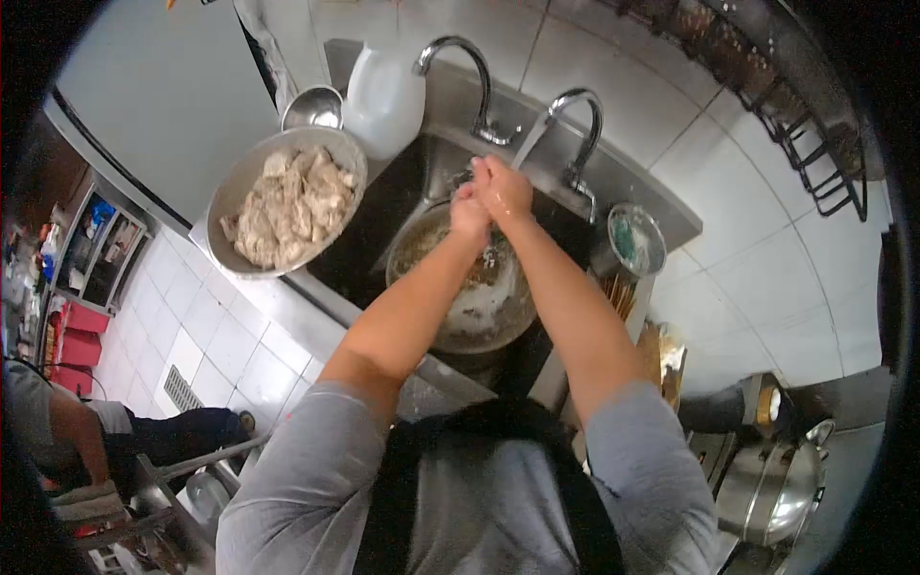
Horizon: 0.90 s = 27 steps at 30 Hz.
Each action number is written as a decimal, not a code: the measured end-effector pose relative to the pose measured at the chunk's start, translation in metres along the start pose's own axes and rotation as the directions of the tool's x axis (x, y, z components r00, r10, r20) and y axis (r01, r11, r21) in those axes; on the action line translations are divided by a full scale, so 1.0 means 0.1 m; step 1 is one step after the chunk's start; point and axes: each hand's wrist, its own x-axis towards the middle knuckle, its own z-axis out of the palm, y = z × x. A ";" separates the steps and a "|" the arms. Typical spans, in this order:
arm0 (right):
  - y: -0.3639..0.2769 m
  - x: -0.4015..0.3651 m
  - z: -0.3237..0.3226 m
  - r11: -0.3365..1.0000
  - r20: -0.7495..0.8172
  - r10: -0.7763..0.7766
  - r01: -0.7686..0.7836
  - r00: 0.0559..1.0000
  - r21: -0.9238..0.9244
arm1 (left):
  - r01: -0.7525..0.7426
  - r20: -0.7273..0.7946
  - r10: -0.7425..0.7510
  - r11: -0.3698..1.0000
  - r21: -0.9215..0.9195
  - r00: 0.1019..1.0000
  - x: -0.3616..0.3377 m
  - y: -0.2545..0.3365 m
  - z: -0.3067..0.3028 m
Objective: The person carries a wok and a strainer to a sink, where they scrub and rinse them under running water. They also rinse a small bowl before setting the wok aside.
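Observation:
Over the sink (443,171), my left hand (469,208) and my right hand (504,188) are pressed together with their fingers curled against each other. Anything between the palms is hidden. Water (526,144) runs from the right tap (597,129) down onto the hands, and drops fall below them. Under my wrists sits a large round metal basin (463,339) with cloudy water and white foam in it. The left tap (486,86) shows no stream.
Left of the sink stands a metal bowl (218,251) heaped with pale raw meat pieces (287,206). Behind it are a white plastic jug (386,101) and a small steel bowl (313,107). A metal container (636,240) holds something green at right. Another person (77,422) is at far left.

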 end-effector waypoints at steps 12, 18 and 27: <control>0.63 -0.11 0.30 0.027 0.727 0.323 -0.773 0.606 0.633 | 0.383 0.165 -0.441 0.876 0.294 0.882 0.21 -0.37 -0.48; 1.32 -0.15 0.58 0.747 0.373 0.483 -0.595 0.792 0.297 | -0.470 0.166 -0.637 -0.343 0.813 0.752 0.24 -1.35 -1.52; 1.51 -0.21 0.48 0.883 0.476 0.466 -0.358 0.746 -0.304 | -0.215 0.207 -0.518 0.045 0.975 0.830 -0.08 -0.88 -1.68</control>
